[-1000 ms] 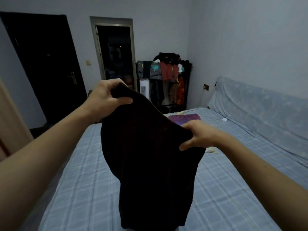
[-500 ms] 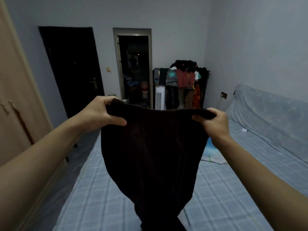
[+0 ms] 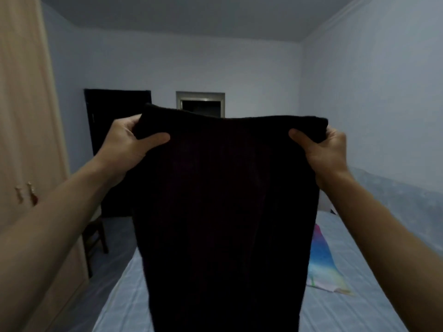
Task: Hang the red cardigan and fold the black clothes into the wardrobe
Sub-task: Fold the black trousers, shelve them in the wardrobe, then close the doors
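A black ribbed garment [image 3: 227,200] hangs in front of me, stretched wide and filling the middle of the view. My left hand [image 3: 127,144] pinches its top left corner, thumb in front of the cloth. At the top right corner my right hand [image 3: 323,147] grips the edge the same way. The cloth hangs down past the bottom of the view, over the bed [image 3: 119,303]. The beige wardrobe [image 3: 26,140] stands at the left with its doors closed. No red cardigan shows; the garment hides the clothes rack behind it.
A multicoloured cloth [image 3: 322,259] lies on the blue checked bed at the right. A dark chair [image 3: 96,236] stands between wardrobe and bed. A black door [image 3: 115,109] and an open doorway [image 3: 201,104] are in the far wall.
Both hands have raised the black garment higher and pulled its top edge wider apart. My view has tilted upward, showing the ceiling, and the clothes rack is now hidden behind the cloth.
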Tool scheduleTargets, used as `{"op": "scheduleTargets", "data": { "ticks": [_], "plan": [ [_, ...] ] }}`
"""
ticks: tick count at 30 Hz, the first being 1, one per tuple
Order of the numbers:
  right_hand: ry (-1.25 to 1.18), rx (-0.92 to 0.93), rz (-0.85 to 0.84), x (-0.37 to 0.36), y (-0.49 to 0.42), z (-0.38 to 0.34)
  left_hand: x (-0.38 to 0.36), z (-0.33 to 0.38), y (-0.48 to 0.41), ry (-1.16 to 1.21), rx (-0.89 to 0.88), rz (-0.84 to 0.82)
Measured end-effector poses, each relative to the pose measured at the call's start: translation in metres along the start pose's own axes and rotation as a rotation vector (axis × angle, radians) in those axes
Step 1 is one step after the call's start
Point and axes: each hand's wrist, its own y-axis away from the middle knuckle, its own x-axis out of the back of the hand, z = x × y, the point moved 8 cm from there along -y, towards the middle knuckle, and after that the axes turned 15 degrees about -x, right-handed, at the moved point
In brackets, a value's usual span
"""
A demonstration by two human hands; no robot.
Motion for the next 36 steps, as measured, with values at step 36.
{"op": "scheduleTargets", "data": {
  "ticks": [36],
  "plan": [
    [0.376, -0.321, -0.139, -0.085, 0.079, 0.173, -0.111, -0.116, 0.102, -0.48, 0.303, 0.008]
  ]
}}
